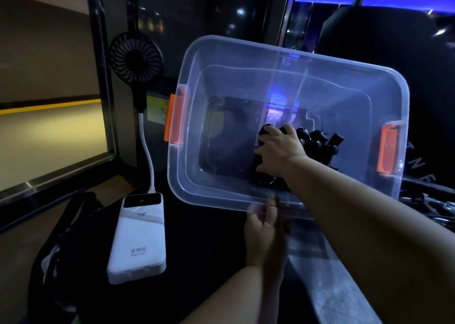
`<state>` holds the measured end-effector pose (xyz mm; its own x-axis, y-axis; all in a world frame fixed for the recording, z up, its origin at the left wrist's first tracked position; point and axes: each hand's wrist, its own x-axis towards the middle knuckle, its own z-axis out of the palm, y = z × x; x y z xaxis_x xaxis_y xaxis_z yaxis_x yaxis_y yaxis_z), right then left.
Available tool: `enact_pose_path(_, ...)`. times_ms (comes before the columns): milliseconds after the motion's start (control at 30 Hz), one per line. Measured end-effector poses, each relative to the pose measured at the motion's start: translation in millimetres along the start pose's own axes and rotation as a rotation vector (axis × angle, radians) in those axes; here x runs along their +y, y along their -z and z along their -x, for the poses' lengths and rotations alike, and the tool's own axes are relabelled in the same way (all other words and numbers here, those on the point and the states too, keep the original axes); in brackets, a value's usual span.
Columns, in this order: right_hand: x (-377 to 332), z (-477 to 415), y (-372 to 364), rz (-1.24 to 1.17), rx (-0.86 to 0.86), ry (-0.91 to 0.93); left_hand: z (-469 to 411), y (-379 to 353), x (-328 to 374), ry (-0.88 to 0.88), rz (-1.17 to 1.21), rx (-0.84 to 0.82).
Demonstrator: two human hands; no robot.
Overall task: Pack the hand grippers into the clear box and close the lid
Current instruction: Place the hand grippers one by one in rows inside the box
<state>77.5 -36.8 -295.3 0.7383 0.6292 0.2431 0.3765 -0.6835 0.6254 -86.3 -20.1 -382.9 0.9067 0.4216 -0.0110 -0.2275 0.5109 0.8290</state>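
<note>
The clear box [211, 52] with orange side latches is tilted toward me, its opening facing the camera and no lid on it. My left hand [267, 227] grips its near rim from below, thumb over the edge. My right hand [280, 148] reaches inside and grips a black hand gripper [264, 132] near the bottom right of the box. Several more black hand grippers [317, 141] lie in a heap just to the right of that hand. The lid is not in view.
A white power bank [138, 240] lies on the dark surface at the lower left, cabled to a black handheld fan [135, 57] standing behind it. A dark bag [61, 237] sits at far left. More dark metal items [428, 205] lie at the right edge.
</note>
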Motion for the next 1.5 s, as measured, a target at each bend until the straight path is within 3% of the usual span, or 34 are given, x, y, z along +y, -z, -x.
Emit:
enact_pose_path(367,9.4,6.8,6.0,-0.096,0.056,0.048,-2.5,-2.6,0.6,-0.026,-0.062,0.048)
enact_pose_path(700,26.1,55.8,8.8,-0.406,0.228,-0.128,-1.3,-4.3,0.0,-0.061,-0.217,0.106)
enact_pose_path(967,33.6,150.4,-13.3,-0.627,0.666,-0.337,0.3,-4.5,-0.4,-0.060,-0.226,0.092)
enact_pose_path(1067,40.3,193.2,-24.9,-0.682,0.746,-0.402,2.1,-4.7,2.4,-0.101,-0.239,0.066)
enact_pose_path(1233,61.6,245.3,-54.6,-0.715,0.613,-0.575,1.7,-5.2,0.5,-0.110,-0.253,0.071)
enact_pose_path(1500,82.8,274.1,-74.4,-0.805,0.346,-1.022,8.4,-4.9,2.2,-0.088,-0.286,0.078)
